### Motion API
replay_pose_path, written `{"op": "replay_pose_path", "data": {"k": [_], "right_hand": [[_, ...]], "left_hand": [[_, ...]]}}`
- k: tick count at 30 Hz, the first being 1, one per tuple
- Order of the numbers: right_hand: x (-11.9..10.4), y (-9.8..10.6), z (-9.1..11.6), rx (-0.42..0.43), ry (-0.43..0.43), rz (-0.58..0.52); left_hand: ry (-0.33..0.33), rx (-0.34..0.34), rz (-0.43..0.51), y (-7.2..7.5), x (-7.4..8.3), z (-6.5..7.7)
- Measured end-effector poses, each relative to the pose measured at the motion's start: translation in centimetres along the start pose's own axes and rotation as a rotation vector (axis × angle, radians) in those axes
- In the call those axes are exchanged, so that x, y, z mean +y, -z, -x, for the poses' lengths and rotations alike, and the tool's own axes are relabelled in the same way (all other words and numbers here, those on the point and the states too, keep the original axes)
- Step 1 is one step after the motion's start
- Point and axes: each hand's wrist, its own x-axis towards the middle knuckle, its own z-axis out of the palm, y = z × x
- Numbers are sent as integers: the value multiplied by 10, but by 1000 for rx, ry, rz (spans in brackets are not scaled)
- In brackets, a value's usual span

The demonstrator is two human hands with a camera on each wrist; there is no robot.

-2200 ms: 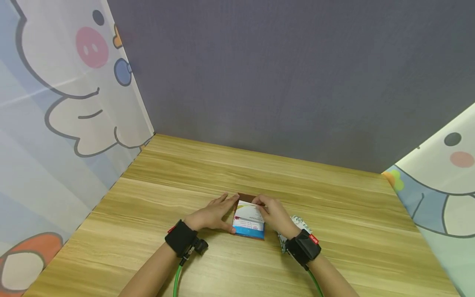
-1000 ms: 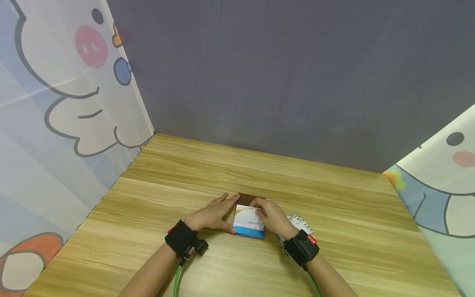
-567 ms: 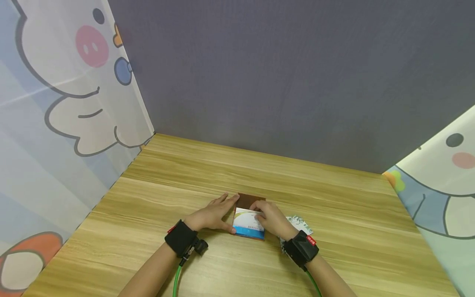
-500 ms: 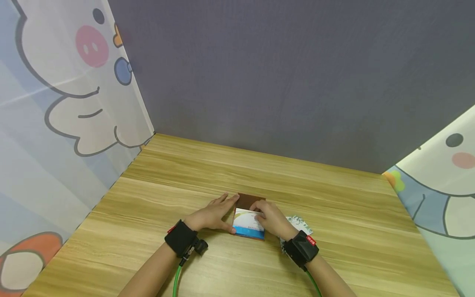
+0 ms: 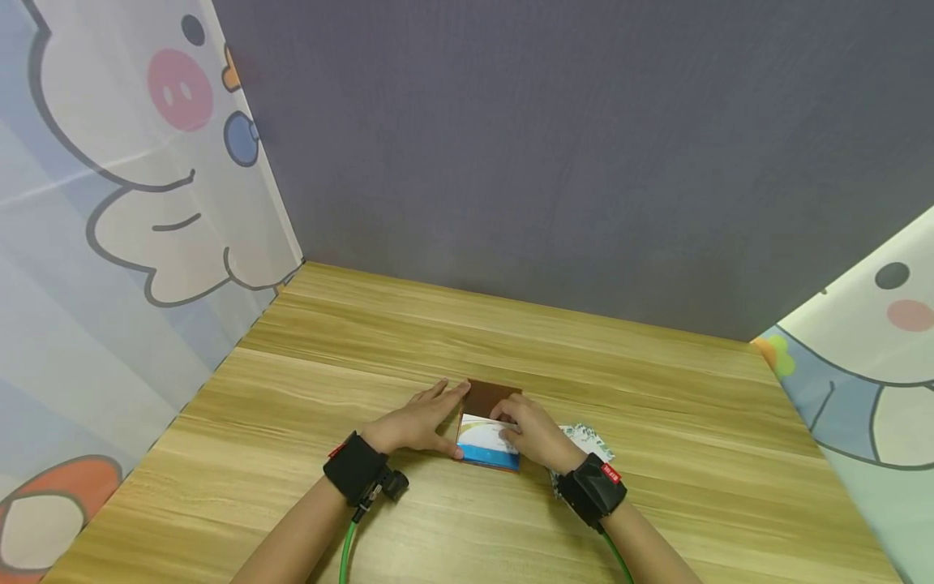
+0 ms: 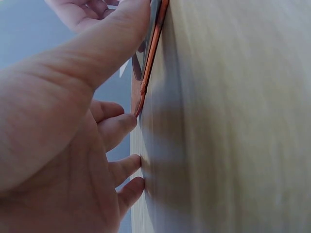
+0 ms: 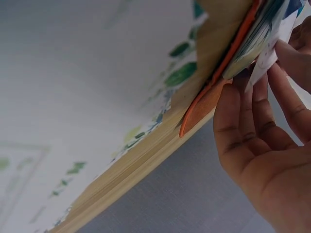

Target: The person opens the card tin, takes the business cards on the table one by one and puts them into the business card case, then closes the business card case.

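A brown card holder (image 5: 481, 397) with an orange-red edge (image 7: 206, 90) lies flat on the table. A white card with a yellow curve (image 5: 477, 426) sits partly down in it, above a blue band (image 5: 487, 457) at the near end. My right hand (image 5: 536, 434) pinches this card between thumb and fingers; in the right wrist view the card (image 7: 268, 57) tilts up from the holder. My left hand (image 5: 419, 422) is spread along the holder's left side, thumb at the near corner and a fingertip at the far corner.
Under my right wrist lie cards or sheets with a green leaf print (image 5: 589, 440), large in the right wrist view. The wooden table (image 5: 350, 324) ends at a grey panel (image 5: 547, 162) behind. Cartoon-printed curtains (image 5: 182, 219) hang at both sides. Green cables (image 5: 347, 551) trail from the wrists.
The white card has slid toward the near end of the holder with my right hand, covering the printing below it. More brown shows at the far end. My left hand stays in place.
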Motion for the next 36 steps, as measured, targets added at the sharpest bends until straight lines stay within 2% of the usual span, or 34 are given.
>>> {"op": "replay_pose_path", "data": {"k": [12,23,36], "right_hand": [[0,-1,1,-42,29,-6],[1,-4,5,-49,58,58],[2,-3,10,-19,77,99]], "left_hand": [[-5,-2,13,1,0,1],[-1,-5,0,0,0,1],[-7,-7,5,1,1,2]]}}
